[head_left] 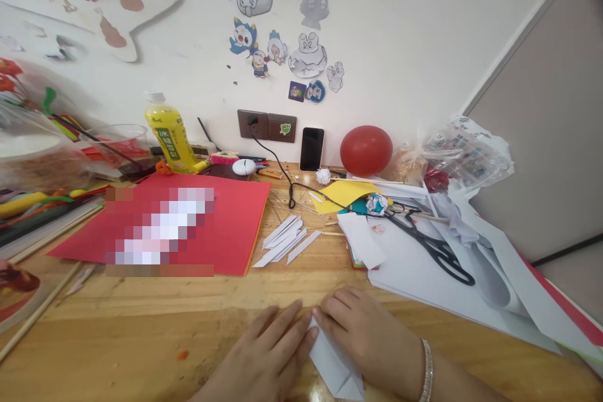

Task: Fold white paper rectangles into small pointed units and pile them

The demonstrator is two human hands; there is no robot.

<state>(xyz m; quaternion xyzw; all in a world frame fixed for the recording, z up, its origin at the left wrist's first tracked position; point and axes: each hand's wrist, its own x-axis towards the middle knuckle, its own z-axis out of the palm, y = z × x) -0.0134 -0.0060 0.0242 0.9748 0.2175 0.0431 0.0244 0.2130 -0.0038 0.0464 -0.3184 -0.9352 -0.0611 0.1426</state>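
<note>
A folded piece of white paper (pixel 335 361) lies on the wooden table near its front edge, its narrow tip pointing away from me. My left hand (pixel 271 348) is at the left of that tip, thumb and forefinger on the paper's edge, the other fingers resting on the wood. From the right, my right hand (pixel 362 333) covers part of the paper, its curled fingers gripping the tip close to the left hand. Past the hands lie several folded white paper strips (pixel 285 239) in a loose pile. Another white folded paper (pixel 362 240) rests on a small colored stack.
Red paper (pixel 230 220) covers the left of the table (pixel 188 308), partly blurred out. Black scissors (pixel 438 248) lie on white sheets (pixel 409 282) at right. Along the wall stand a yellow bottle (pixel 170 135), a phone (pixel 311 149) and a red balloon (pixel 366 151); a black cable (pixel 277 163) runs between.
</note>
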